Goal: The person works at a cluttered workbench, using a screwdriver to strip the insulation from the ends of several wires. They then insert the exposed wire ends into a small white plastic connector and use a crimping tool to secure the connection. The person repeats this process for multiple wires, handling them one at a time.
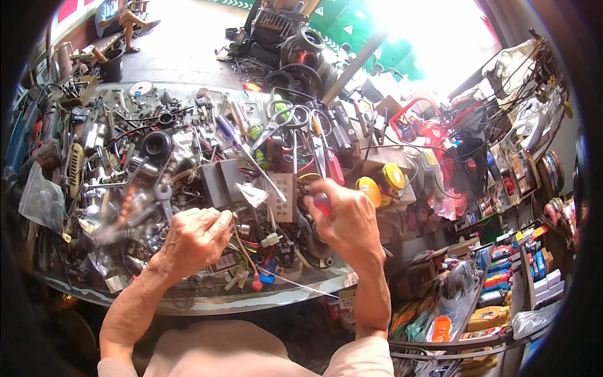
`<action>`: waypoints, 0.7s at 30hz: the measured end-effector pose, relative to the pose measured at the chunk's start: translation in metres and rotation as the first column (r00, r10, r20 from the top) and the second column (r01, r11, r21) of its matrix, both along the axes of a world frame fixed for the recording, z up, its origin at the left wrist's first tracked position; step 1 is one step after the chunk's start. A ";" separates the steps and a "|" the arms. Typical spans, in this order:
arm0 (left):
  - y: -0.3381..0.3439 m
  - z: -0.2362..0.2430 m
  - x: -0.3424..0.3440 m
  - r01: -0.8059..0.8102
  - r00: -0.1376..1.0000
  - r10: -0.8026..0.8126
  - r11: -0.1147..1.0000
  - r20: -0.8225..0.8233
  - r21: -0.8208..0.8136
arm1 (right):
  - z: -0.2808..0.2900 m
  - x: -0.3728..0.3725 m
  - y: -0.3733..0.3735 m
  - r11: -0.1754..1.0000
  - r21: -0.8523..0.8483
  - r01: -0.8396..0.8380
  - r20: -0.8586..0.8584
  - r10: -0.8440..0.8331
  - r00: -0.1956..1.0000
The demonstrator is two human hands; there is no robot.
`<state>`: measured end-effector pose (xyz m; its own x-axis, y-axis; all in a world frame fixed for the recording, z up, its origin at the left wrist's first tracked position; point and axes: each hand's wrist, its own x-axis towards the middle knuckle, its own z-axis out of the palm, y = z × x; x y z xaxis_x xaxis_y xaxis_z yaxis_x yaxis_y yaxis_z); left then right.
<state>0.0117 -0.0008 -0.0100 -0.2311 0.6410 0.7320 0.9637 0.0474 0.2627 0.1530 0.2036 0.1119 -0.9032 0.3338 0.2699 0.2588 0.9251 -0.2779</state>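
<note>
Both of my hands are over a glass-topped bench crowded with tools and small parts. My left hand (196,237) is closed, fingers pressed together, at the bench's near middle; whatever they hold, if anything, is hidden. A grey open-end wrench (164,202) lies just beyond it, and a dark rectangular block (222,183) lies farther off. My right hand (347,217) is closed around a dark red, rounded handle (322,202), slightly blurred; the tool's other end cannot be made out. Beyond it lie scissors (282,122), a red-handled tool (334,166) and a long screwdriver (242,147).
Yellow round tape rolls (368,190) sit right of my right hand. A blurred orange-brown coil (127,204) shows at left. The glass bench edge (220,305) curves near me. Shelves of boxed goods (496,283) stand at lower right. A person (119,22) sits at far left.
</note>
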 end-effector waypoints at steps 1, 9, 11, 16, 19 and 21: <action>0.000 0.000 0.000 0.002 1.000 -0.002 1.000 0.000 -0.008 | -0.003 0.009 0.002 0.999 0.040 0.022 0.076 -0.025 0.997; 0.002 -0.001 0.001 0.025 1.000 -0.026 0.999 -0.006 -0.020 | -0.066 0.061 0.021 0.956 0.104 0.273 0.220 -0.290 0.931; 0.002 -0.001 0.002 0.021 1.000 -0.021 1.000 -0.007 -0.020 | -0.071 0.065 0.020 0.955 0.102 0.279 0.195 -0.294 0.936; 0.003 0.000 0.002 0.008 1.000 -0.008 1.000 -0.005 -0.019 | -0.053 0.068 0.019 0.946 -0.097 0.310 0.047 -0.307 0.951; 0.002 0.000 0.001 0.005 1.000 -0.005 1.000 0.008 -0.019 | -0.050 0.074 0.029 0.880 -0.416 0.231 -0.063 -0.282 0.957; 0.002 0.000 0.001 -0.001 1.000 0.001 1.000 0.008 -0.009 | -0.036 0.071 0.025 0.633 -0.734 0.245 -0.007 -0.367 0.930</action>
<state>0.0126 0.0014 -0.0099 -0.2372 0.6471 0.7246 0.9616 0.0505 0.2697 0.2242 0.2286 0.0762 -0.6846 0.7268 -0.0561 0.3910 0.3012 -0.8697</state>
